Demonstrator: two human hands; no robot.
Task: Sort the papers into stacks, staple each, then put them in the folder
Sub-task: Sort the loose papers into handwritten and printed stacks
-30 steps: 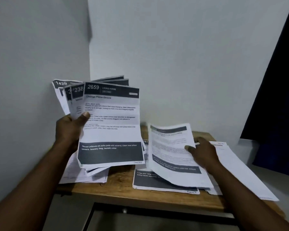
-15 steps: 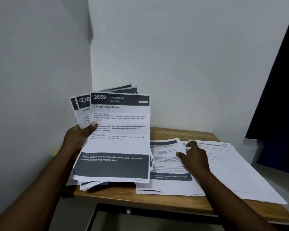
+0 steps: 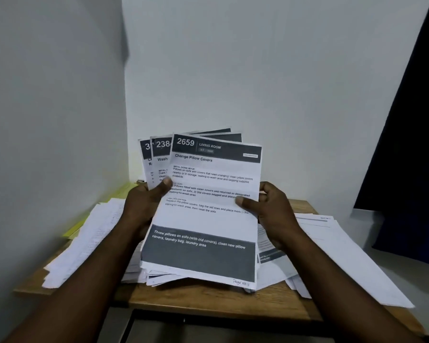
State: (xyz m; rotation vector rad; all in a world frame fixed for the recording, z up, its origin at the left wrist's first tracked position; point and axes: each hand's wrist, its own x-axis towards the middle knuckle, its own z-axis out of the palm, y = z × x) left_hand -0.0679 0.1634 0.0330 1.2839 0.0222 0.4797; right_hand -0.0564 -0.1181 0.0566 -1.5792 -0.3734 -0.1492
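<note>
Firmly — left hand point(image 3: 144, 209) and right hand point(image 3: 276, 215), each grip tight around the fanned papers point(image 3: 208, 221).

white papers point(image 3: 208, 214), yellow folder point(image 3: 119, 191), wooden table point(image 3: 208, 300)

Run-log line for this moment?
phase: sorting | left grip: holds fanned papers | right grip: pinches their right edge | top sheet: 2659 | table: loose piles either side

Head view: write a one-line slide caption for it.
Left hand and right hand hold a fanned sheaf of papers, sheet 2659 in front, over a paper-strewn desk.
</note>
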